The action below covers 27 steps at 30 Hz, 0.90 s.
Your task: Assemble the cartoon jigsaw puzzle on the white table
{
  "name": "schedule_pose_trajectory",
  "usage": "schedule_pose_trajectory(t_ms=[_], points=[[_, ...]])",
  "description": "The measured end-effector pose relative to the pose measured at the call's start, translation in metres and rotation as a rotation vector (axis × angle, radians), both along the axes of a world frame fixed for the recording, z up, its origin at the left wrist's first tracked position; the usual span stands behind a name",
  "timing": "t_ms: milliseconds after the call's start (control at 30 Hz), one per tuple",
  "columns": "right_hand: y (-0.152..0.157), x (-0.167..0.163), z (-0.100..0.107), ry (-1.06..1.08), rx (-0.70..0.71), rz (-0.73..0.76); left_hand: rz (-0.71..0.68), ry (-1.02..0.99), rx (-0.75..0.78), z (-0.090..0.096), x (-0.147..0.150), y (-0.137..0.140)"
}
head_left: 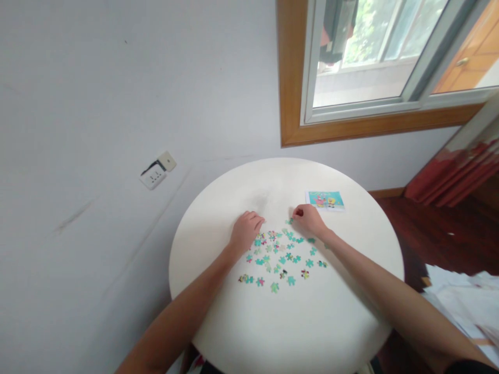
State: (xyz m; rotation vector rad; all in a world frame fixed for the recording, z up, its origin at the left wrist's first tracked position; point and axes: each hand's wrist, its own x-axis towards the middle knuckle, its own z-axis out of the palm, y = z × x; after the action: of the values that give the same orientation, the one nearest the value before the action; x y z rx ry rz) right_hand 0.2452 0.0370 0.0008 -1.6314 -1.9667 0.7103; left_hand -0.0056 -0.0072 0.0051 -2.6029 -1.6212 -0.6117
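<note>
Many small jigsaw puzzle pieces (282, 260), mostly teal with some pink, yellow and dark bits, lie loosely spread over the middle of a round white table (257, 322). At the far left edge of the spread, my left hand (246, 229) rests with its fingers bent and drawn together; whatever lies between them is hidden. Across from it, my right hand (307, 219) is curled into a pinch, its fingertips at a teal puzzle piece (289, 221). Just beyond that hand lies a picture card (326, 200) with pink and yellow cartoon figures on teal.
A white wall (117, 104) with a socket (153, 176) stands behind the table's far left side. A wood-framed window (291, 78) is above the far right. Red curtain (460, 174) and white papers (456, 296) are at the right.
</note>
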Motion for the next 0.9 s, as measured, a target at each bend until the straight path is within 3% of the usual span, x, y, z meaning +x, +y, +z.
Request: schedule_pose_trajectory(t_ms=[233,367,467,667,900], points=[[-0.007,0.003,0.000,-0.213,0.003,-0.056,-0.055,0.113,-0.068,0.005,-0.012,-0.010],[-0.019,-0.003,0.008,-0.184,0.129,0.171,-0.138,0.006,-0.075,0.006,0.005,-0.014],[-0.027,-0.008,0.010,-0.186,0.142,0.370,-0.209,0.024,-0.128,0.005,0.019,-0.015],[-0.033,-0.013,0.006,-0.254,0.108,0.401,-0.176,-0.019,-0.155,-0.001,0.022,-0.008],[-0.030,-0.010,0.005,-0.227,0.157,0.402,-0.041,-0.120,-0.117,-0.008,0.022,0.005]])
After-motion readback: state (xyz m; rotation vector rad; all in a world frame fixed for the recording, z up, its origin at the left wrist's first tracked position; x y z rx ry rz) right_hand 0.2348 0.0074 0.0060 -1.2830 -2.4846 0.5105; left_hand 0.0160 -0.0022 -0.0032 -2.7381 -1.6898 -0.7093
